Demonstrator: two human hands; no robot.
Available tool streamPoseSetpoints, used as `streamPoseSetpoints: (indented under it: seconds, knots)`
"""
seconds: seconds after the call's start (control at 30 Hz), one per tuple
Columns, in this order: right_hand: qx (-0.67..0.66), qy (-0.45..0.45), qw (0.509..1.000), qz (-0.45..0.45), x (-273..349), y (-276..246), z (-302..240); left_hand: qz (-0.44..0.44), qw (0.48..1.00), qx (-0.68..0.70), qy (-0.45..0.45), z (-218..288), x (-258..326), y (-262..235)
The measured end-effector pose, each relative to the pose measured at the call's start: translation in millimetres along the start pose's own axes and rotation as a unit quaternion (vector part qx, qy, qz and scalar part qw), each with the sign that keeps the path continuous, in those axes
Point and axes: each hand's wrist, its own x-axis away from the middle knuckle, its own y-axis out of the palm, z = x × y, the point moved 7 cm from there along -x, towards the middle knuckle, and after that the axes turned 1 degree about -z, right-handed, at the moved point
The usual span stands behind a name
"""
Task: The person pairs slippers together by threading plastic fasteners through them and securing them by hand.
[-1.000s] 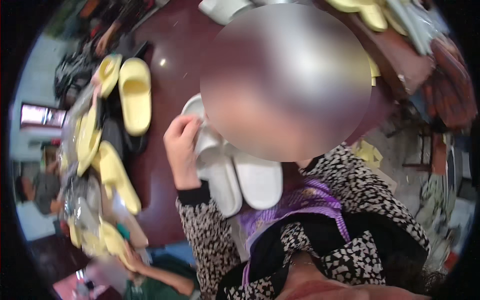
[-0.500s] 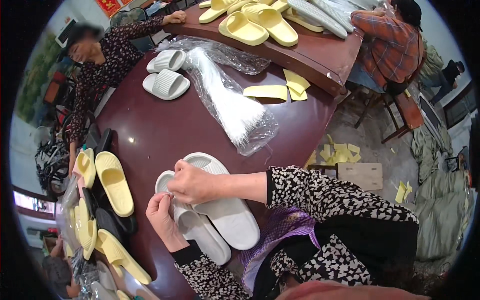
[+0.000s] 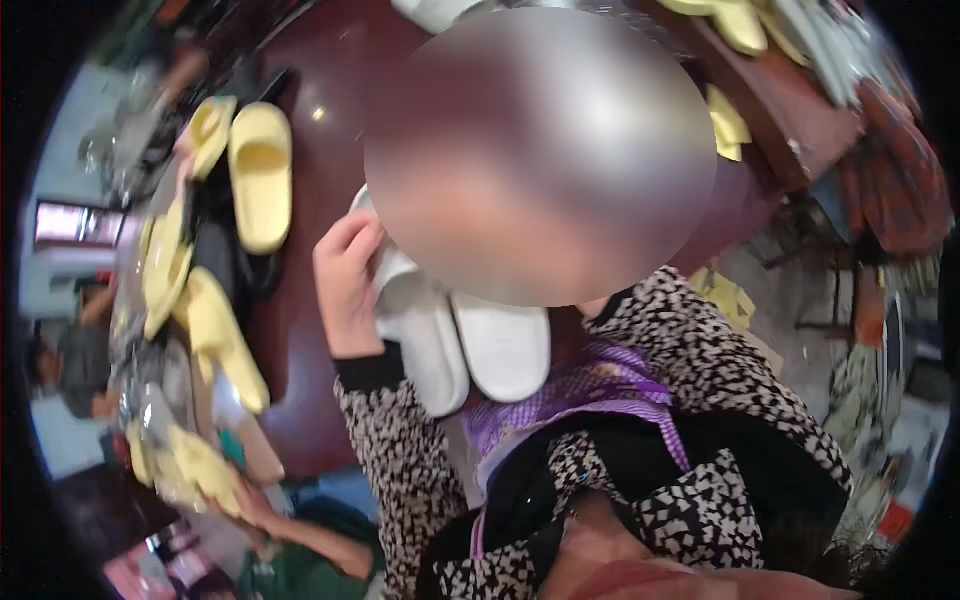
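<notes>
The left pale slipper (image 3: 425,350) and the right pale slipper (image 3: 503,352) lie side by side at the centre of the frame, heels toward the lower edge, their front parts covered by a blurred oval. The left hand (image 3: 350,265) is at the upper outer side of the left one, fingers bent and close together, but the tips come near the blur, so I cannot tell if they pinch anything. The right hand is lost in this blur — only its patterned sleeve (image 3: 700,355) and a bit of wrist come out — and its grip I cannot tell. In my judgement, the left should steady the slipper lightly, without denting it, while the right makes small moves. The heels are just beside the purple checked apron (image 3: 560,400), so a pull downward has little room. Toward the left, a strip of dark red table (image 3: 308,330) gives more, up to the yellow slippers (image 3: 260,180); in the upper right, the wooden ledge (image 3: 815,140) limits a wide swing.
</notes>
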Motion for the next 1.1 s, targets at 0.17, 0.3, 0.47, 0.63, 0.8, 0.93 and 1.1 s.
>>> streamPoseSetpoints:
  seconds: [0.17,0.3,0.47,0.63,0.8,0.93,1.1]
  knots:
    - [-0.016,0.013,0.999,-0.03,1.2,8.1,-3.8,-0.044,0.995,0.085,-0.013,-11.0,0.5,-7.2]
    - [-0.001,0.016,0.998,-0.053,3.0,8.9,-6.5,-0.05,0.994,0.093,-0.018,-12.2,3.0,-4.5]
    - [-0.004,0.026,0.998,-0.057,1.4,3.0,2.4,-0.054,0.995,0.085,-0.018,-10.8,-2.4,8.1]
    - [0.005,0.01,0.998,-0.056,-14.0,16.0,-10.6,-0.005,1.0,0.015,-0.014,2.9,2.5,-12.8]
    - [0.051,0.123,0.988,-0.081,0.9,8.6,2.8,0.007,0.993,-0.108,0.036,9.0,5.0,-8.5]
    - [0.032,0.191,0.977,-0.085,8.5,7.0,27.8,0.06,0.993,0.04,0.091,1.8,2.3,-21.4]
    - [0.066,0.1,0.992,-0.042,-10.2,-5.1,39.3,0.145,0.987,0.016,0.07,-19.5,5.5,-64.5]
